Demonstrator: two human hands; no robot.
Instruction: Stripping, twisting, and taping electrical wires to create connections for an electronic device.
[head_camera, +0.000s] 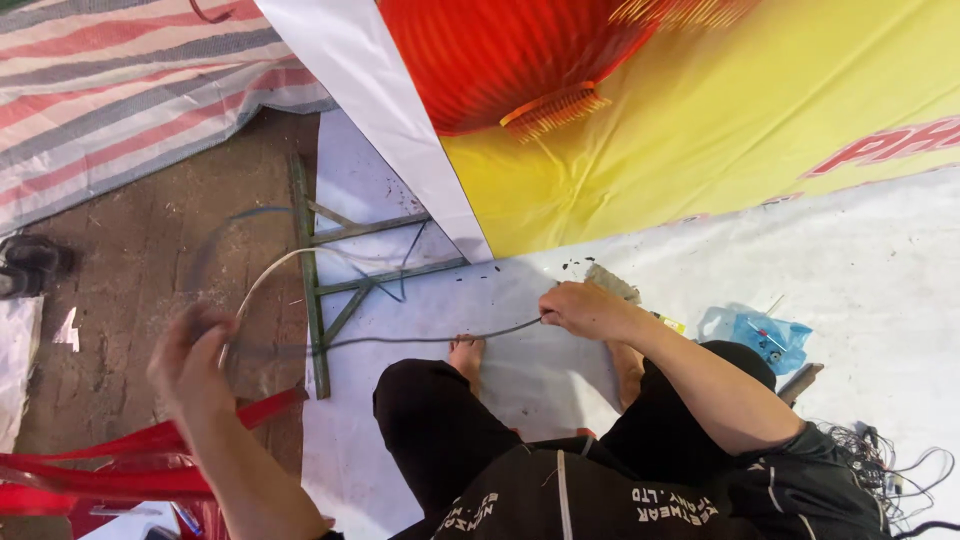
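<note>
One grey cable (430, 338): we are stretching it between both hands, right hand (585, 310) pinching its end beside our knee, left hand (190, 360) gripping the blurred looped length; much remains uncoiled.

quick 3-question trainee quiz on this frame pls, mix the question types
1. True or false: the right hand pinches the grey wire.
2. What lies closest beyond the right hand on the white sheet? A) blue plastic bag B) red plastic chair C) green metal frame
3. Fill in: the left hand looks ____ from motion.

Key: 1 true; 2 A; 3 blurred
</note>
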